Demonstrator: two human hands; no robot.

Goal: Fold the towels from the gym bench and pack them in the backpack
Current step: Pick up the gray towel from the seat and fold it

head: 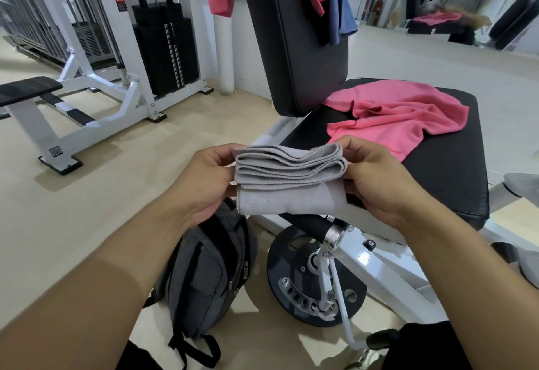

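Gym floor [87, 209], backpack [204, 276] at 6 o'clock; both hands [204, 183] [379, 186] gripping folded grey towel [288, 183]; pink towel [402, 116] on worktop [443, 177] at 2 o'clock.

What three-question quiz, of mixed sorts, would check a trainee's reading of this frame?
1. True or false: both hands, left and right, hold the grey towel.
2. Where does the pink towel lie? A) in the backpack B) on the bench seat C) on the floor
3. Fill in: the backpack stands on the ____, beside the bench.

Key
1. True: one hand grips each end of the folded towel.
2. B: it lies crumpled and unfolded on the seat.
3. Floor.
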